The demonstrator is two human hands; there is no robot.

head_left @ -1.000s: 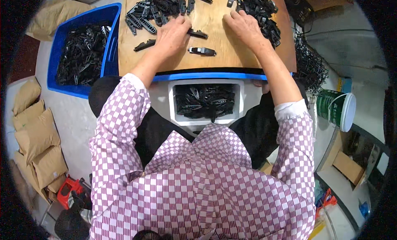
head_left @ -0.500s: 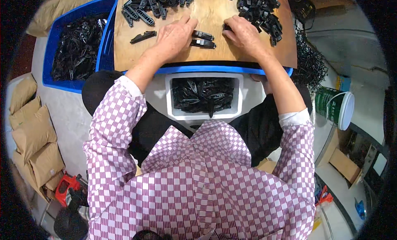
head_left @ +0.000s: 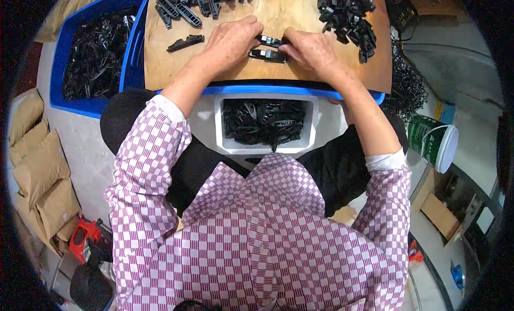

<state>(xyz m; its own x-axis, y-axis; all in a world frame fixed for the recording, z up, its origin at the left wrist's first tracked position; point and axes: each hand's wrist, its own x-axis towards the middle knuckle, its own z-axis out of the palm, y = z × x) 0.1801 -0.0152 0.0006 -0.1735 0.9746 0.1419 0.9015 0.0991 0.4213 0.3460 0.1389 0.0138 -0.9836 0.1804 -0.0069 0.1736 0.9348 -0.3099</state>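
Two long black plastic parts lie side by side between my hands on a wooden board (head_left: 235, 70). My left hand (head_left: 231, 43) has its fingers closed at the left end of the farther part (head_left: 269, 40). Thumb and fingers of my right hand (head_left: 313, 53) pinch a small black piece at that part's right end; my fingers mostly hide the piece. The nearer part (head_left: 267, 55) rests just below, close to both hands. A single black part (head_left: 186, 43) lies apart to the left of my left hand.
Long black parts (head_left: 187, 14) are heaped at the far left of the board, small black pieces (head_left: 348, 22) at the far right. A blue bin (head_left: 53, 75) of black parts stands left. Below the board's edge sits a white foam box (head_left: 218, 123) of black parts. A green bucket (head_left: 428, 139) stands right.
My right hand has moved left, bringing its small black piece to the end of the farther part. My left hand has shifted slightly right and stays by that part.
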